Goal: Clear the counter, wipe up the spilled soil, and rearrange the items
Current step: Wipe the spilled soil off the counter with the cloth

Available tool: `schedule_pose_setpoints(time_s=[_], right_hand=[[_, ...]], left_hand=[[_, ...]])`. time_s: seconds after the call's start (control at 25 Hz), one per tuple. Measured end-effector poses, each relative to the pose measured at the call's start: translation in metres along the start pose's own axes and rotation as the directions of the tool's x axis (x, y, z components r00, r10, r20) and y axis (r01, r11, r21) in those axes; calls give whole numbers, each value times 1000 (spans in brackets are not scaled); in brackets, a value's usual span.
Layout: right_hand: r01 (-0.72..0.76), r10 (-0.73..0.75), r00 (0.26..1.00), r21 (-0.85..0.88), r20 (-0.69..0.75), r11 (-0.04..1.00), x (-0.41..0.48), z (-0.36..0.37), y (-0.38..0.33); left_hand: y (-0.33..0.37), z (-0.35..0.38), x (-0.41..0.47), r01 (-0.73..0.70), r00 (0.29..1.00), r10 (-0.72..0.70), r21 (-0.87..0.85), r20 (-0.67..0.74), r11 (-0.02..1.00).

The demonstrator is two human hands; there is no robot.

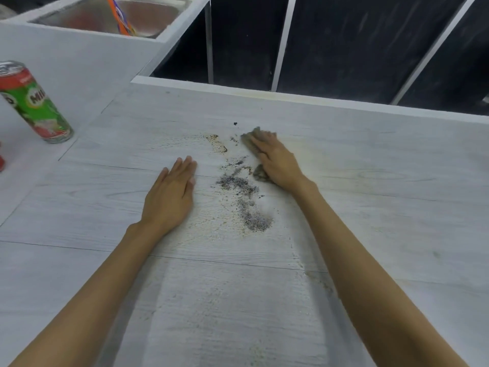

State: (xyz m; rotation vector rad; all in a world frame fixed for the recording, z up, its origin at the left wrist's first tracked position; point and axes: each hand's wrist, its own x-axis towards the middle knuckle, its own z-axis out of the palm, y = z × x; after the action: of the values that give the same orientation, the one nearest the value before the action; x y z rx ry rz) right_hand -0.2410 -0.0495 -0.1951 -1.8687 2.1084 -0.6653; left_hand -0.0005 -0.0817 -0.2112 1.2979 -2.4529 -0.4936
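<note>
Dark spilled soil (244,193) lies in a streak across the middle of the pale wood-grain counter (370,181), with a brownish wet smear (219,144) at its far end. My right hand (277,161) presses flat on a grey-brown cloth (251,137), just right of the soil; the cloth shows beyond my fingertips and under my palm. To the left of the soil my left hand (172,194) rests flat on the counter, fingers together, holding nothing.
A green and red Milo can (34,104) stands at the far left. A steel sink (148,14) at the back left holds an orange packet (123,19). The counter's far edge (317,102) drops to dark panels. A red object (1,162) shows at the left border.
</note>
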Motion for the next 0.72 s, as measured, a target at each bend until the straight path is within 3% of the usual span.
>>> schedule_pose_setpoints(time_s=[0.12, 0.2, 0.32, 0.48, 0.6, 0.72], right_hand=[[158, -167, 976, 68, 141, 985, -21, 8, -32], [149, -216, 952, 292, 216, 945, -34, -8, -35], [-58, 17, 995, 437, 98, 898, -8, -42, -6], [-264, 267, 964, 137, -4, 955, 68, -49, 48], [-141, 140, 990, 29, 35, 990, 113, -14, 31], [93, -117, 985, 180, 130, 979, 112, 15, -17]], left_hand=[[-4, -5, 7, 11, 1000, -10, -59, 5, 998], [-11, -11, 20, 15, 1000, -15, -31, 2, 999], [-34, -24, 47, 44, 999, -43, 36, -19, 998], [-62, -30, 64, 87, 996, -86, 82, -18, 993], [-68, -24, 66, 76, 997, -73, 85, -39, 993], [-69, -23, 67, 61, 996, -55, 99, -64, 993]])
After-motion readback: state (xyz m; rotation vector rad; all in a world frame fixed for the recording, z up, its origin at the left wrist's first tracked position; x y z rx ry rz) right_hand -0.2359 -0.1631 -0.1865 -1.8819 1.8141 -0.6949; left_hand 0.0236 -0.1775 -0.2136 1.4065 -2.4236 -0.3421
